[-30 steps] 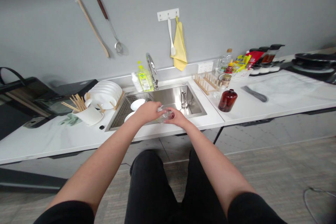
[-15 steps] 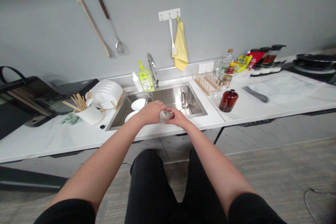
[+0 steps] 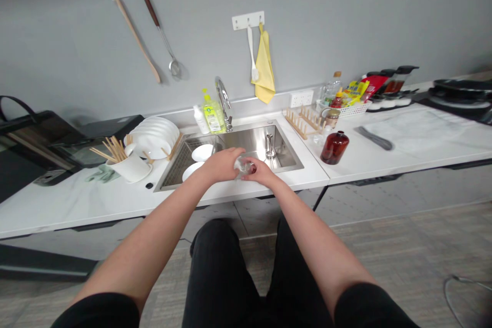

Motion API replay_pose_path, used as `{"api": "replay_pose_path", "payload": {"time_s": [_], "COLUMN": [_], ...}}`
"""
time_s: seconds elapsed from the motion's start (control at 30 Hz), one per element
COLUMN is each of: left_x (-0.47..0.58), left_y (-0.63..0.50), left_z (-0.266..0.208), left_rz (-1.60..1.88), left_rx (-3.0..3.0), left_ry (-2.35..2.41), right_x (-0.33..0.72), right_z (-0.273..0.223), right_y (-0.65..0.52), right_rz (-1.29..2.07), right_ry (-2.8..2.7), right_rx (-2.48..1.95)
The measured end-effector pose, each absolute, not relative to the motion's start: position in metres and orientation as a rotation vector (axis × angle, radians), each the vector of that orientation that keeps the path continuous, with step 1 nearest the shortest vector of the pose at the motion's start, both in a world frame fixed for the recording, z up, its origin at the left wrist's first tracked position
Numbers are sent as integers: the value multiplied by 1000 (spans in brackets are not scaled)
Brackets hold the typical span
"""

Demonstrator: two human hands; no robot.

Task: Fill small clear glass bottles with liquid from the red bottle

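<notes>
Above the front edge of the sink (image 3: 295, 163), I hold a small clear glass container (image 3: 242, 165) between both hands. My right hand (image 3: 261, 171) grips its right end, fingers curled round it. On the other side, my left hand (image 3: 223, 164) is closed against its left end, with the fingertips over the top. The fingers cover much of the container, so its exact shape is hidden; a dark reddish spot shows near its right end. Just left of my left hand, a white bowl (image 3: 202, 152) and a second white bowl (image 3: 191, 170) sit in the sink's drain basket.
The faucet (image 3: 223, 100) rises behind the sink beside a yellow-green soap bottle (image 3: 213, 115). Left stand racked white plates (image 3: 154, 136) and a white chopstick holder (image 3: 132, 166). Right are a wooden rack (image 3: 303, 122), a brown-red bottle (image 3: 335, 147) and a grey utensil (image 3: 374, 138).
The fingers of my left hand have shifted slightly on the glass container, and a little more of it shows. My right hand stays almost where it was.
</notes>
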State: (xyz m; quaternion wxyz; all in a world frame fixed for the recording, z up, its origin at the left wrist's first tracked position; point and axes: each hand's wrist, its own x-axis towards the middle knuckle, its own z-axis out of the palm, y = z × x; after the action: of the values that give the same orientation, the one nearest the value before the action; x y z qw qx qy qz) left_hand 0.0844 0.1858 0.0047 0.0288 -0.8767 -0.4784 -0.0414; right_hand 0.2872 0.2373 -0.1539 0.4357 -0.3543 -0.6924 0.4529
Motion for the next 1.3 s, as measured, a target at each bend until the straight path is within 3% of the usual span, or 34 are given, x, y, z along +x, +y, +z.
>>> {"api": "replay_pose_path", "payload": {"time_s": [0.2,0.77,1.1,1.3], "left_x": [86,66,50,-14], "left_y": [186,189,187,143], "left_z": [6,-7,-74,-93], "left_rz": [22,-182,-1210,-1807], "left_rx": [-2579,-2789,-2865,-2204], "left_ry": [-1629,-1448,-1666,-1859], "right_x": [288,291,289,294], "right_z": [-156,-157,-154,-151], "right_y": [239,240,238,235], "right_rz": [1123,1226,1410,1381], "right_ry": [-1739,-1751,-1622,-1693], "right_rx": [-898,-786,-617,-634]}}
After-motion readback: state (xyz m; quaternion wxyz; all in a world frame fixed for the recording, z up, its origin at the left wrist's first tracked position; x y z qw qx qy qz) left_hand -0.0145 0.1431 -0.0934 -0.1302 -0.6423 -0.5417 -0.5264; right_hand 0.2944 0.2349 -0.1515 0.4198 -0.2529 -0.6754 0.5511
